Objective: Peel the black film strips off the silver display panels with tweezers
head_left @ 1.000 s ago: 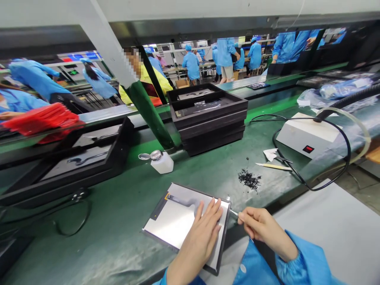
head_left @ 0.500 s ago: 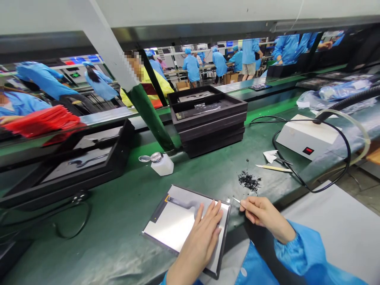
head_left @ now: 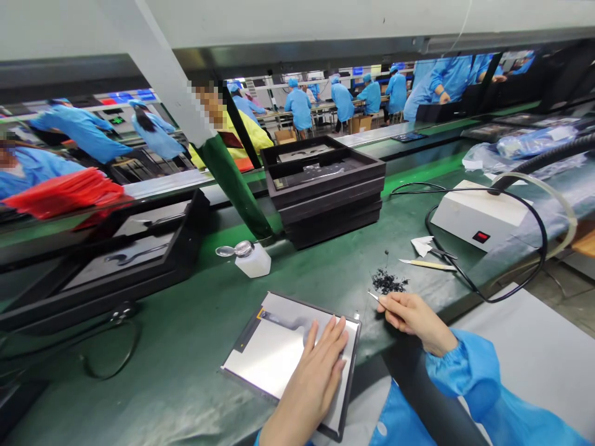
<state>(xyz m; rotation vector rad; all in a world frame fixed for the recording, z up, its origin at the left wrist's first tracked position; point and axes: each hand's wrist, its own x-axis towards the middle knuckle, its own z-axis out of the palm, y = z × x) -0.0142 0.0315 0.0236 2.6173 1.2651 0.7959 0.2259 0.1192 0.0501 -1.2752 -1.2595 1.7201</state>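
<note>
A flat display panel (head_left: 267, 350) with a silvery back and dark edges lies on the green bench top. My left hand (head_left: 316, 371) rests flat on its right part, fingers stretched out. Just off the panel's right corner, my right hand (head_left: 406, 316) pinches a pair of tweezers (head_left: 373, 295), whose metal tip points up and left. Beside that tip is a small heap of black scraps (head_left: 389, 282). The rear of the tweezers is hidden in my fingers.
Behind the panel stands a white dispenser bottle (head_left: 253, 260), lid raised. Stacked black trays (head_left: 330, 204) and another black tray (head_left: 186, 260) line the back. To the right lie a yellow-handled knife (head_left: 430, 265), a white box with a red switch (head_left: 481, 217) and a looping black cable.
My right hand has moved slightly up, away from the panel's edge, bringing the tweezers' tip closer to the black scraps. My left hand stays on the panel.
</note>
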